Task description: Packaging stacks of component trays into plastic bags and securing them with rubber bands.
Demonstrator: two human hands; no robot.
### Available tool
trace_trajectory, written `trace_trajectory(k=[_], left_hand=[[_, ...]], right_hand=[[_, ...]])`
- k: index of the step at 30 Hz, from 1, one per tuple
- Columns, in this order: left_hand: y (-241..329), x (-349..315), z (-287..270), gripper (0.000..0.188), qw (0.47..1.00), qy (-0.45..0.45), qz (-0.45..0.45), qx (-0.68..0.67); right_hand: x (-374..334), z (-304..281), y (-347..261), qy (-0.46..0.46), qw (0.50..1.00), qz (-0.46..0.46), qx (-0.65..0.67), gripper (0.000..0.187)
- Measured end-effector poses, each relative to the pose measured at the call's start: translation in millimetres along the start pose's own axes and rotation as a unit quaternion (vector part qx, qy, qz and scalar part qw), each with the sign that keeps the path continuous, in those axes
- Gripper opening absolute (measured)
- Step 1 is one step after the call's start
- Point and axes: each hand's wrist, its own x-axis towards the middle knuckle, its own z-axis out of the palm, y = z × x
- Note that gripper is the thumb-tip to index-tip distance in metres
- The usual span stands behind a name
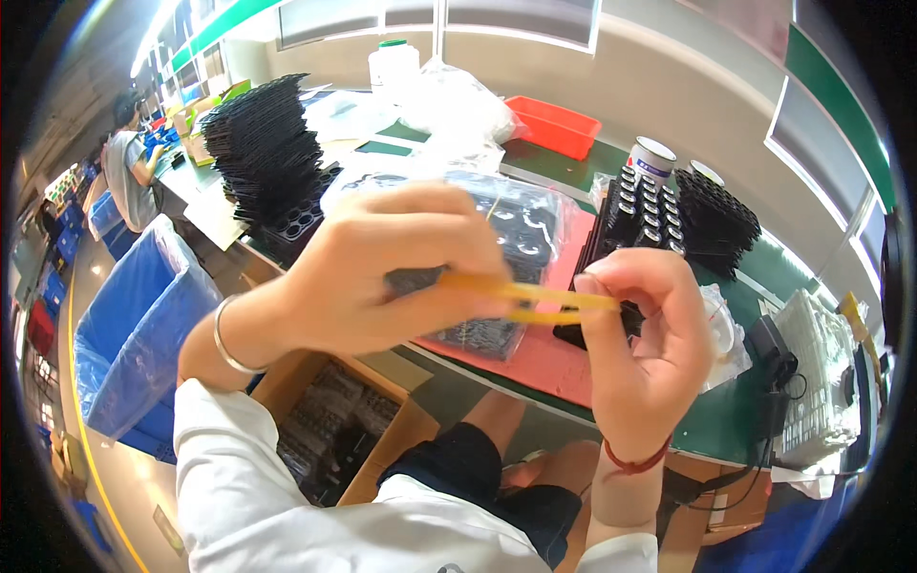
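My left hand [382,272] and my right hand [650,334] are raised close to the camera and stretch a yellow rubber band [530,296] between them. The left hand also grips the near end of a clear plastic bag [497,224] holding black trays of small parts. That bag lies over a red mat [544,358] on the green workbench [735,420]. My left wrist wears a silver bangle, my right wrist a red cord.
A tall stack of black trays [267,148] stands at the back left. More black trays with small parts [645,215] sit to the right, beside a red bin [554,124] and white jars [652,158]. An open cardboard box [334,425] and a blue-lined bin [134,334] stand below. Another person [129,167] works far left.
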Motion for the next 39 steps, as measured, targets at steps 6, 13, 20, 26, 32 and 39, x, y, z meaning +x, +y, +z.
trace_trajectory(k=[6,13,20,26,32,39], left_hand=[[9,-48,12,0.023,0.871,0.051,0.085,-0.482],[-4,-94,22,0.044,0.816,0.138,-0.082,-0.555],[-29,-117,-6,0.033,0.733,0.299,-0.207,-0.574],[-77,-115,-31,0.032,0.677,0.348,-0.366,-0.536],[-113,-90,-54,0.031,0.657,0.300,-0.420,-0.549],[-131,-126,-41,0.037,0.621,0.251,-0.487,-0.561]], right_hand=[[-9,13,-2,-0.131,0.934,0.103,0.315,0.010],[-12,27,2,-0.195,0.774,0.286,0.531,0.019],[-14,12,17,-0.199,0.837,0.334,0.386,0.018],[-13,-6,50,-0.081,0.828,0.369,0.415,0.028],[11,6,71,-0.020,0.745,0.451,0.491,0.023],[-9,12,82,0.003,0.741,0.476,0.473,0.025]])
